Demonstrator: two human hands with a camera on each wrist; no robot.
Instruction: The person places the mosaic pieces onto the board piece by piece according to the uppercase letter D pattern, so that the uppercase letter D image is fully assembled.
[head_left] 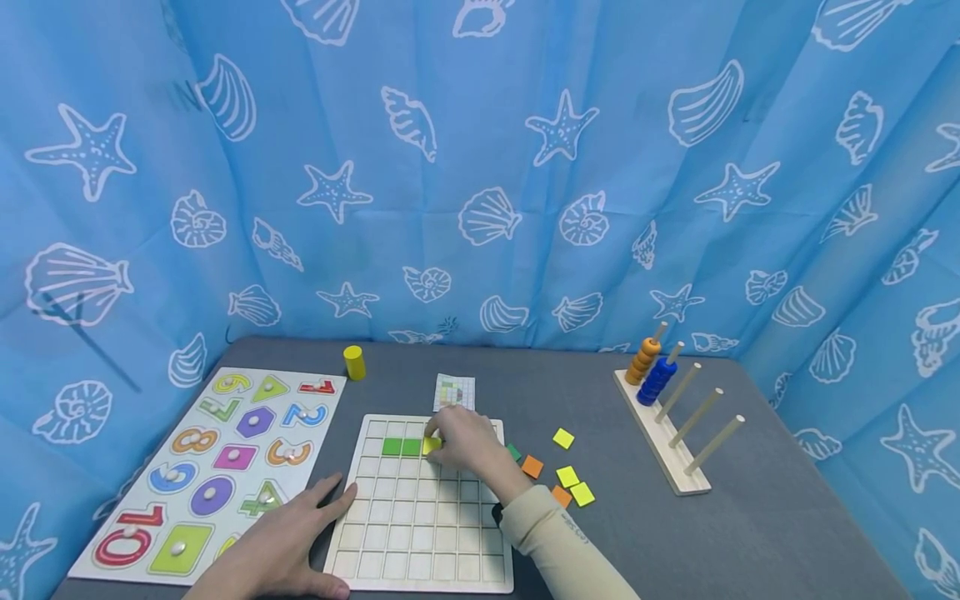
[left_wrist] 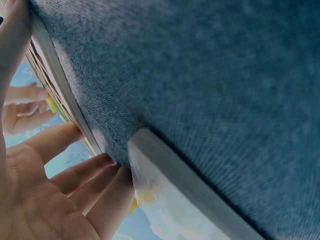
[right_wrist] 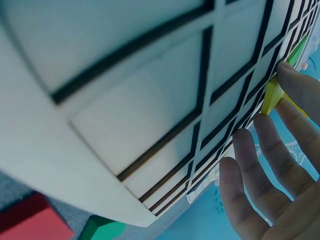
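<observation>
Head view: toward the tabletop's [head_left: 787, 550] near edge, the right hand [head_left: 467, 442] pinches a yellow tile [head_left: 431, 445] at the grid board [head_left: 390, 537], beside two green tiles [head_left: 402, 447]. The number puzzle [head_left: 247, 477] along the left edge reads 1, 2, 3, 4, 7, 8, 10; the sleeve's [head_left: 562, 537] print is illegible.

Left wrist: the left hand [left_wrist: 65, 190], loosely extended, touches the board's rim; a nudge could shift it.

Right wrist: thumb and finger grasp the tile; an uneven pinch might seat it askew.

One grid board [head_left: 400, 514], one number puzzle board [head_left: 206, 462], one printed card [head_left: 455, 392], one yellow cylinder [head_left: 355, 364] — and, in the head view, four yellow tiles [head_left: 582, 494], three green tiles [head_left: 392, 447], two orange tiles [head_left: 532, 467]. One bead rack [head_left: 663, 437] carries five pegs [head_left: 715, 444] — two bead stacks [head_left: 657, 382].
</observation>
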